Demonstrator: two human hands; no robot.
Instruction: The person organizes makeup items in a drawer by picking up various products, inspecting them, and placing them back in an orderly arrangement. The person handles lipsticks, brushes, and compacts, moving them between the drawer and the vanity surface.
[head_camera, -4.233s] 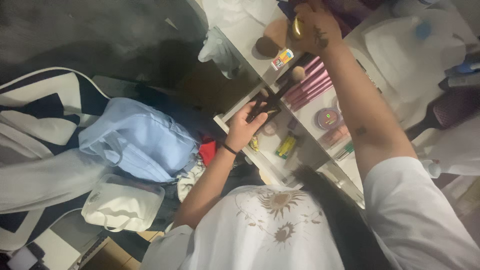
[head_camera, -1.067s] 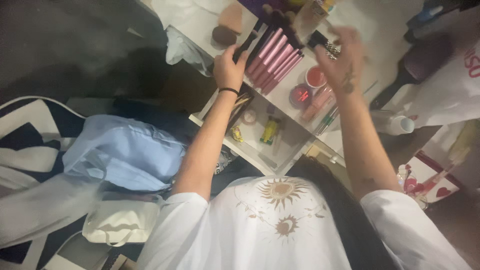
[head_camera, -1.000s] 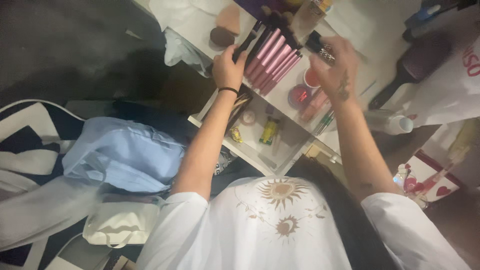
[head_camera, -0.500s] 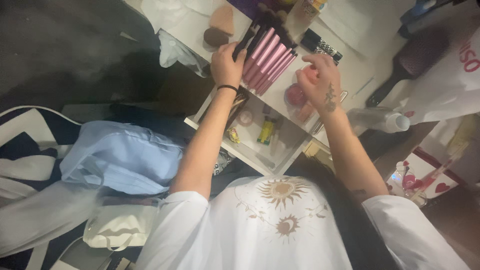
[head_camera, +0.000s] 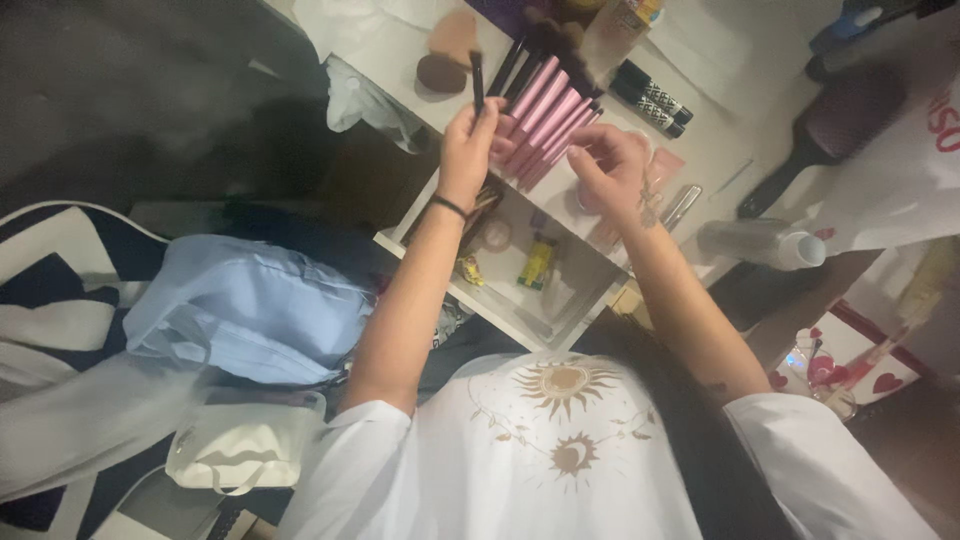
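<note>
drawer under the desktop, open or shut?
Open. The drawer is pulled out below the white desktop, its inside showing small items, among them a yellow tube, beneath the left hand.

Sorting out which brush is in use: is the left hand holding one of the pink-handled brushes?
No. The left hand grips a thin black-handled brush, while the pink-handled brushes lie in a row on the white table.

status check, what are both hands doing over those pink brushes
Left hand grips slim black brush, upright. Right hand empty, fingers curled over pink-handled brushes. Open drawer below, nothing blocking.
</note>
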